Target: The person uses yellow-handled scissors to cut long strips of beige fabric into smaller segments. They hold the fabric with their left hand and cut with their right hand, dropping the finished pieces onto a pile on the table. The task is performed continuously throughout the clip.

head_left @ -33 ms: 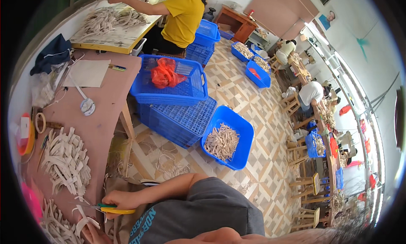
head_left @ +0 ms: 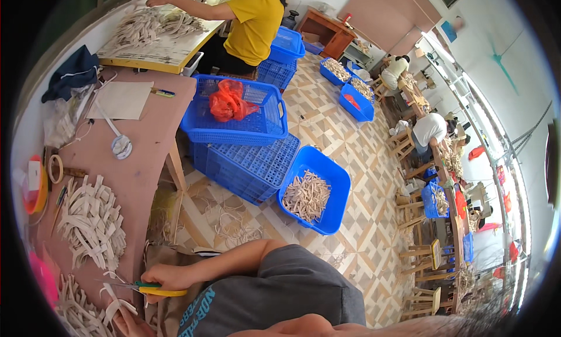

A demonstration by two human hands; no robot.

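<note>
My right hand [head_left: 165, 278] is closed round the scissors [head_left: 170, 291], which have yellow and green handles. Their blades point left, over the table edge, close to a pale fabric strip [head_left: 118, 305]. That strip is pinched in my left hand [head_left: 130, 323], partly cut off by the lower rim of the view. Beside my left hand lies a loose heap of similar strips [head_left: 73, 310]. A larger, stacked pile of strips [head_left: 93, 223] rests farther along the table [head_left: 146, 112].
On the table are a tape roll [head_left: 55, 169], an orange container [head_left: 36, 185], a paper sheet [head_left: 121, 100] and a knife [head_left: 162, 92]. Blue crates [head_left: 239, 167] and a blue tub [head_left: 336, 202] of strips stand behind. A co-worker in yellow [head_left: 251, 30] sits at another table.
The co-worker's outstretched hand has shifted slightly, and a white piece by it no longer shows. The ceiling fan blades have turned. My hands, scissors and strip look nearly unchanged.
</note>
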